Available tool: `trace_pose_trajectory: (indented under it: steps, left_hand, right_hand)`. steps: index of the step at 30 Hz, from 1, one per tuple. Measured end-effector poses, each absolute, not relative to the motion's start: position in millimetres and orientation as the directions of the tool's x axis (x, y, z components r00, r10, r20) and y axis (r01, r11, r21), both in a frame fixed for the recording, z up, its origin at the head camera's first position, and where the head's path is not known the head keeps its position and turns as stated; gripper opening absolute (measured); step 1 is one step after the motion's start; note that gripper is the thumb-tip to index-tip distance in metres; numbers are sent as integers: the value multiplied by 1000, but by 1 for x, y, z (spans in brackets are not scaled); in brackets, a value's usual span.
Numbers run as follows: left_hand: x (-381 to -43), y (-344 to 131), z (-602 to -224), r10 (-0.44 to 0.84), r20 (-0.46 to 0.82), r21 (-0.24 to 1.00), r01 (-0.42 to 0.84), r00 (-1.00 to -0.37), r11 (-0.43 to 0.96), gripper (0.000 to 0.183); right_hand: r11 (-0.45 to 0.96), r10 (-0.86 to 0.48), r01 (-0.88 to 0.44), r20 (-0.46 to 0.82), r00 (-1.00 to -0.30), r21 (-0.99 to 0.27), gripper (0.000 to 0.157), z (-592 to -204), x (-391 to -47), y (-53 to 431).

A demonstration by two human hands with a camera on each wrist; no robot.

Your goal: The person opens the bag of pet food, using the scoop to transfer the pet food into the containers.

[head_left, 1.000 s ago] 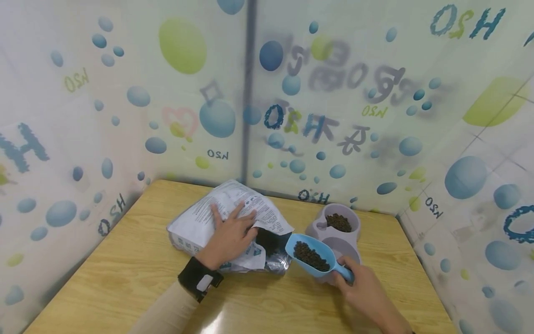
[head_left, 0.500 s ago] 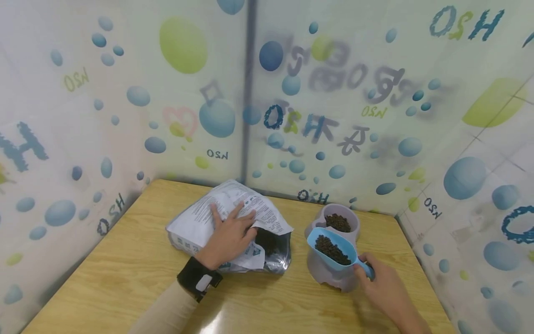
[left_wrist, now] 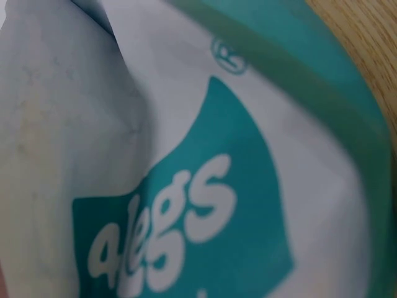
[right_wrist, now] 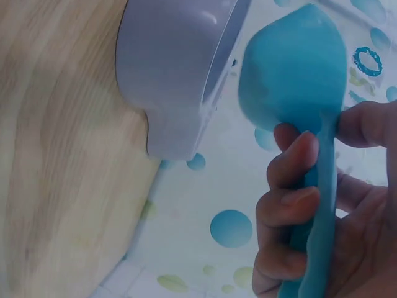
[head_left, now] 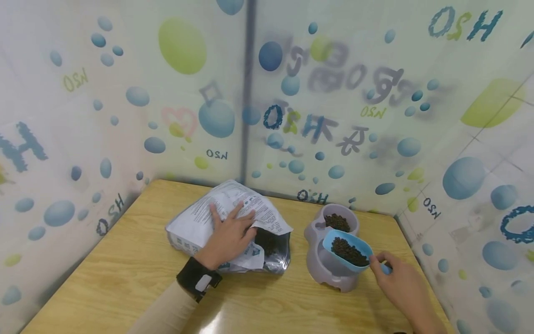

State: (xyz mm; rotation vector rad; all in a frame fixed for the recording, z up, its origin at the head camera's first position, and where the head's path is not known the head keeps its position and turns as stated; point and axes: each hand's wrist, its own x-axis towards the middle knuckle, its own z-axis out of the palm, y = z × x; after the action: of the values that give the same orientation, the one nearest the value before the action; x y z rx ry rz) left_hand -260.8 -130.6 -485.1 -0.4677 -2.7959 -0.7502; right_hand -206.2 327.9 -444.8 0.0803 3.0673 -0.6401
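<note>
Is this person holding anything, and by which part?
The right hand grips the blue plastic scoop of brown pellets by its handle; the left hand rests, fingers spread, on the white printed bag.

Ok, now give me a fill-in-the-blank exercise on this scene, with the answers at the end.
The left hand rests on the white printed bag; the strap around its wrist is coloured ____.
The right hand holds the light-blue plastic scoop by its ____.
In the grey two-compartment bowl, brown pellets lie in the compartment ____ (nearer or farther) from the person.
The bag's teal logo reads "4____".

Answers: black; handle; farther; legs.
</note>
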Motion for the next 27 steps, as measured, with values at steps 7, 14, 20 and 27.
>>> trace_pose_trajectory:
  steps: [7,14,20,27]
  left_hand:
    - [-261,-131,-485,248,276,448,353,-929,821,52]
    - [-261,-130,-485,246,271,449,349,-930,823,52]
    - [-261,-130,-485,243,267,452,344,-932,823,52]
    - [-261,-129,-484,239,274,456,345,-931,820,51]
  right_hand:
    - [949,37,20,48,-998,-316,42,-439,-207,333]
    - [972,-1,-34,142,-990,-231,31,-433,-206,329]
    - [978,-2,-35,157,-988,-207,29,-428,-209,324]
    - [978,-16,-49,160,-987,-203,28,-423,-210,320]
